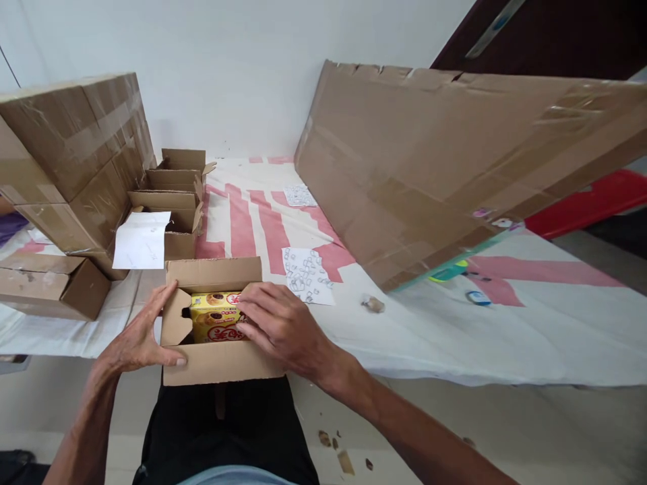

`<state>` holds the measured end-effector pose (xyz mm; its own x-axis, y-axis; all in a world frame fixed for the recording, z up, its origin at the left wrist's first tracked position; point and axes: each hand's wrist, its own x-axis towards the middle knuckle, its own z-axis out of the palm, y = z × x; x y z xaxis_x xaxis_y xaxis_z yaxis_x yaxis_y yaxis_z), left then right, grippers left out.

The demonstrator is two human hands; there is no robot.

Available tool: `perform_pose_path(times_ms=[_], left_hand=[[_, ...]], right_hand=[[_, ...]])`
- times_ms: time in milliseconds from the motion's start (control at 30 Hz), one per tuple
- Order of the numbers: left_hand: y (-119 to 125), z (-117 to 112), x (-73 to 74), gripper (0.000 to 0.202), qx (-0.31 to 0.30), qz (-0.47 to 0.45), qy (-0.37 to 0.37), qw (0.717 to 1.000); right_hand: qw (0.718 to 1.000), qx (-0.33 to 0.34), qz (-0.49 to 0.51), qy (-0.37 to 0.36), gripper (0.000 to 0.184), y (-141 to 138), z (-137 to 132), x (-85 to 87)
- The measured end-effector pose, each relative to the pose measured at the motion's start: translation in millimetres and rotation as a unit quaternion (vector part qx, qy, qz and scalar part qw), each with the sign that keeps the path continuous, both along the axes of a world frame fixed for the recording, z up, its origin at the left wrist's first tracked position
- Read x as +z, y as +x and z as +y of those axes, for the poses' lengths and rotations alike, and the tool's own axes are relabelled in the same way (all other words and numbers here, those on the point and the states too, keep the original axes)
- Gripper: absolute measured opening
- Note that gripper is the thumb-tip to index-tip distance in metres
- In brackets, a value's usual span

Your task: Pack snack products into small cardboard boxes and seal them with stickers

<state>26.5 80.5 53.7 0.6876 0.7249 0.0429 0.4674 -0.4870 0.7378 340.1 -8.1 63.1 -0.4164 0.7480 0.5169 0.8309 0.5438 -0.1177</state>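
Brown cardboard foremost in the head view: an open carton (227, 365) by the near edge of the table (429, 360), just above dark trousers (222, 438), with flaps (215, 273) spread on the far, near and left sides. Cannot tell whether resting on the table or held up. Inside, a yellow pack (215, 323) with red print, perhaps more than one; cannot tell, with the right end covered.

Across the left end of the carton, the left hand (139, 337), spread wide and clamped on it, thumb on the near flap and fingertips by the far corner. Over the right end, the right hand (278, 320), fingers close together, curled and touching the yellow pack; cannot tell whether gripping it or only pressing.

Judging by looks, a light, thin-walled pack, smooth and slightly slippery, easily dented by a hard squeeze. Best taken by edges or corners with flat fingers, away from the middle of the printed face. As for the carton, likely stiff along the walls and floppy at the flaps: better held by the walls near the corners, with support from beneath.

Farther left, a row of open boxes (179, 246), with a white sheet (141, 241) over the nearest, beside a taped stack (60, 141). To the right, marked paper (308, 273) and a big cardboard board (404, 168).
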Motion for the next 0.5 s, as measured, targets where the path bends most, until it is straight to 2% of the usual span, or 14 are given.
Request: perform_pose_path(times_ms=[133,233,367,500], left_hand=[[2,-5,-5.6,0.126,0.009,-0.024,-0.008,1.000],[2,-7,-9.3,0.126,0.019,-0.040,-0.011,0.999],[2,-8,-10.4,0.128,0.021,-0.048,-0.015,0.999],[2,-8,-8.8,0.129,0.027,-0.051,-0.017,0.998]], right_hand=[[0.983,-0.028,-0.142,-0.115,0.025,-16,34,4.1],[0.973,-0.024,-0.173,-0.150,0.021,-23,39,-2.8],[0.980,0.018,-0.129,-0.154,0.015,-22,30,-6.7],[0.986,0.039,-0.016,-0.162,0.007,-10,22,13.3]])
